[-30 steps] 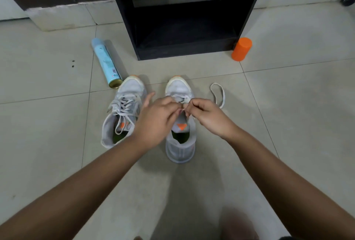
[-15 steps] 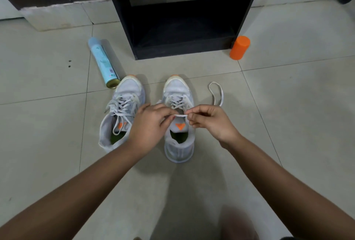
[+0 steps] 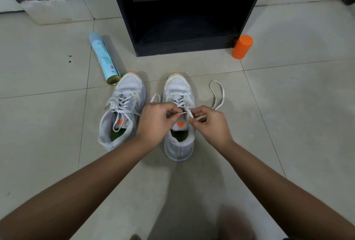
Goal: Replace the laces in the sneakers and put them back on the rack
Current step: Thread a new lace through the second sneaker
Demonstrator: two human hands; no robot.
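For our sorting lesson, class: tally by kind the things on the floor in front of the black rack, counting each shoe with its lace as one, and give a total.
White sneakers: 2, the left sneaker and the right sneaker
Spray cans: 1, the blue spray can, lying down
Orange containers: 1, the orange container, upright
Total: 4

The other sneaker [image 3: 123, 109] is lying left of the grip on the lace [image 3: 189, 114]; the rack [image 3: 184, 47] is standing beyond, the can [image 3: 103, 58] beyond-left.
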